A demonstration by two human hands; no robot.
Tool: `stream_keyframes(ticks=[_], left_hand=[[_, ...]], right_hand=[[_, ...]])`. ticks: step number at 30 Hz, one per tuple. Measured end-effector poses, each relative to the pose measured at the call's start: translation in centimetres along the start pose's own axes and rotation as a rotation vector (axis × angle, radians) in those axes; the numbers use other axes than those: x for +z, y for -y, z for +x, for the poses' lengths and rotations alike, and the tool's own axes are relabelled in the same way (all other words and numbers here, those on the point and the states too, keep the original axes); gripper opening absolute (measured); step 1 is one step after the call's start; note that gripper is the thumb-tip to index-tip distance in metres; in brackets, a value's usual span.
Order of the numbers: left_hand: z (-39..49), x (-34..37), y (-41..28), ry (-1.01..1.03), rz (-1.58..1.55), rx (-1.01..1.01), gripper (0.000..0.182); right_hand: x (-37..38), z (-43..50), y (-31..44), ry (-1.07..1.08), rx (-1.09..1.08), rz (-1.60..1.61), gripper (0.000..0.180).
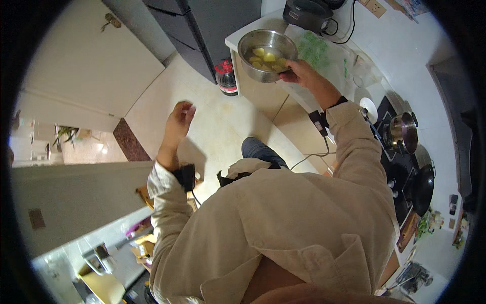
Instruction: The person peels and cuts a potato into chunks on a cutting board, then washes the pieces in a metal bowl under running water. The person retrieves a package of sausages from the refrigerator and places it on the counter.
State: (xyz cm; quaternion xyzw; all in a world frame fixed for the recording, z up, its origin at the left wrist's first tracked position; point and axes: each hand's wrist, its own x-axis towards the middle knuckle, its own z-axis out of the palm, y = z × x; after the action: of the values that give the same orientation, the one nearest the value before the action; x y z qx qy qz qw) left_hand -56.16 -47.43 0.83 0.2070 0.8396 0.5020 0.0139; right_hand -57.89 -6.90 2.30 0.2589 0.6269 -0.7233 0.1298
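My right hand (pixel 300 73) grips the near right rim of a stainless steel bowl (pixel 262 77). Pale yellow pieces (pixel 269 57), perhaps cut potato, lie in what looks like water inside it. The bowl is over the front corner of the kitchen counter (pixel 243 37); whether it rests there I cannot tell. Off to the left, above the floor, my left hand (pixel 177 123) has loosely curled fingers and nothing visible in it.
A large red-capped bottle of dark liquid (pixel 228 81) stands on the floor beside the cabinet. Chopped greens (pixel 313 49) lie on plastic behind the bowl, near a dark rice cooker (pixel 305 15). A steel pot (pixel 403 133) and a black wok (pixel 423 190) sit on the stove.
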Motion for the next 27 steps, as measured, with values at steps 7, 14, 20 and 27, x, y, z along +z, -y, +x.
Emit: stream_keyframes(ticks=[7,14,20,27], left_hand=[[21.2,6.1,2.3,0.139,-0.406,-0.167,0.031],[34.9,12.9,6.1,0.403,-0.2,-0.144,0.056],[41.3,17.7,9.4,0.582,-0.193,-0.189,0.058],[44.1,19.6,9.4,0.715,-0.225,-0.198,0.049]], right_hand=[[1.8,10.5,3.6,-0.08,0.036,0.051,0.034],[0.9,17.3,3.9,-0.182,0.076,0.171,0.028],[0.4,19.8,3.2,-0.337,0.107,0.217,0.026],[-0.7,20.5,2.4,-0.328,0.159,0.296,0.028]])
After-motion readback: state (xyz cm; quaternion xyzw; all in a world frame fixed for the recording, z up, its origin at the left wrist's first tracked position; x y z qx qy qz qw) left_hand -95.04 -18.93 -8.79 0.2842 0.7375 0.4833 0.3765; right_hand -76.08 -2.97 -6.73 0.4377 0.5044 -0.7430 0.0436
